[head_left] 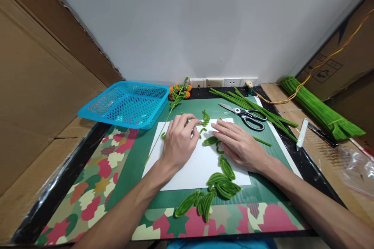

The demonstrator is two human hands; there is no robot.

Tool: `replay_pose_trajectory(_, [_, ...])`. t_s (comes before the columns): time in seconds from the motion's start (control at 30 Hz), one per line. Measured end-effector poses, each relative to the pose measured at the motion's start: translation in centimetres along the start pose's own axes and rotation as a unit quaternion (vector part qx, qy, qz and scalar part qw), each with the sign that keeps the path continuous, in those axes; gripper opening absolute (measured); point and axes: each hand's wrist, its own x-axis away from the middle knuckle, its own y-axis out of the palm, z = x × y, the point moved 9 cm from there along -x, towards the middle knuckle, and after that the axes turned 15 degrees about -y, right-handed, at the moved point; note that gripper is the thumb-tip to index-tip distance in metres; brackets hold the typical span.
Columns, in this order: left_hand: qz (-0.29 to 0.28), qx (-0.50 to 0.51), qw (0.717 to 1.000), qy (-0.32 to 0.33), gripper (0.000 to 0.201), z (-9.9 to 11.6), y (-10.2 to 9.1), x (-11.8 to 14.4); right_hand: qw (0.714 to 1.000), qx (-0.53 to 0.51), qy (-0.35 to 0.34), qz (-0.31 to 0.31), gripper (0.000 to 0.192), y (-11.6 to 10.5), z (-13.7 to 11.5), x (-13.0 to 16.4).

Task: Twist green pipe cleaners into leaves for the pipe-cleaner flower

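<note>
**Fingers on green leaf piece, both hands over white sheet**

Fingers [195,121] of the left hand [179,142] are curled together, pinching a small green fuzzy pipe-cleaner leaf piece [203,123] at the far edge of the white paper sheet [193,169]. Right hand [238,144] lies flat, fingers [220,126] extended and close together, tips just beside the same piece; cannot tell if they grip it.

A loose green pipe-cleaner leaf [210,140] lies on the sheet between the hands. Cluster of finished green leaves [217,190] at the sheet's near edge, spilling onto the green cutting mat [133,155].

On the counter: blue plastic mesh basket [127,103] far left, long green stem with orange pompom flowers [178,93] beside it, black-handled steel scissors [245,116] on straight green pipe cleaners [251,109] right of centre. Bundled green pipe cleaners [317,109] far right, well apart from the hands.
</note>
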Motion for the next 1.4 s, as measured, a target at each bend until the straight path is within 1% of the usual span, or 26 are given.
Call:
replay_pose_trajectory(0.07, [0.001, -0.040, 0.999, -0.006, 0.023, -0.6, 0.1, -0.5, 1.000, 0.005, -0.002, -0.005, 0.050, 0.0, -0.1, -0.1])
replay_pose_trajectory(0.17, [-0.028, -0.042, 0.999, -0.013, 0.019, -1.3, 1.1, -0.6, 1.000, 0.013, -0.004, -0.013, 0.043, 0.0, -0.2, -0.1])
replay_pose_trajectory(0.3, [-0.066, -0.026, 0.997, -0.001, 0.018, -1.1, 2.2, -0.1, 1.000, 0.014, -0.001, -0.025, 0.040, 0.1, -0.2, -0.1])
replay_pose_trajectory(0.43, [-0.079, -0.026, 0.996, 0.004, 0.022, -0.8, 2.5, 0.2, 1.000, 0.006, 0.000, -0.031, 0.039, 0.3, -0.1, 0.0])
replay_pose_trajectory(0.6, [-0.074, -0.013, 0.997, 0.004, 0.030, -0.6, 2.2, 0.2, 1.000, 0.000, 0.001, -0.023, 0.045, 0.3, -0.1, 0.0])
replay_pose_trajectory(0.7, [-0.042, 0.016, 0.999, 0.009, 0.031, -0.3, 1.2, 0.2, 1.000, -0.002, 0.003, -0.013, 0.052, 0.3, -0.1, 0.1])
replay_pose_trajectory(0.77, [-0.025, 0.055, 0.998, 0.018, 0.031, 0.0, 0.6, 0.3, 1.000, -0.003, 0.010, -0.006, 0.057, 0.2, 0.0, 0.2])
replay_pose_trajectory(0.83, [-0.027, 0.112, 0.993, 0.029, 0.029, 0.3, 0.4, 0.4, 1.000, -0.001, 0.014, 0.003, 0.060, 0.0, 0.0, 0.2])
replay_pose_trajectory(0.9, [-0.041, 0.163, 0.985, 0.033, 0.027, 0.4, 0.5, 0.6, 1.000, -0.001, 0.014, 0.010, 0.062, -0.2, -0.1, 0.2])
replay_pose_trajectory(0.97, [-0.055, 0.190, 0.980, 0.032, 0.026, 0.4, 0.8, 0.7, 1.000, -0.006, 0.012, 0.016, 0.065, -0.3, -0.1, 0.2])
replay_pose_trajectory(1.1, [-0.076, 0.192, 0.978, 0.035, 0.027, 0.6, 1.3, 1.0, 1.000, -0.016, 0.005, 0.018, 0.069, -0.3, -0.2, 0.1])
replay_pose_trajectory(1.27, [-0.064, 0.192, 0.977, 0.066, 0.025, 1.1, 1.0, 1.3, 0.999, -0.028, 0.000, 0.021, 0.073, -0.2, -0.2, 0.0])
replay_pose_trajectory(1.4, [-0.063, 0.183, 0.978, 0.070, 0.027, 1.1, 1.1, 1.4, 1.000, -0.028, -0.006, 0.011, 0.074, 0.1, -0.3, 0.0])
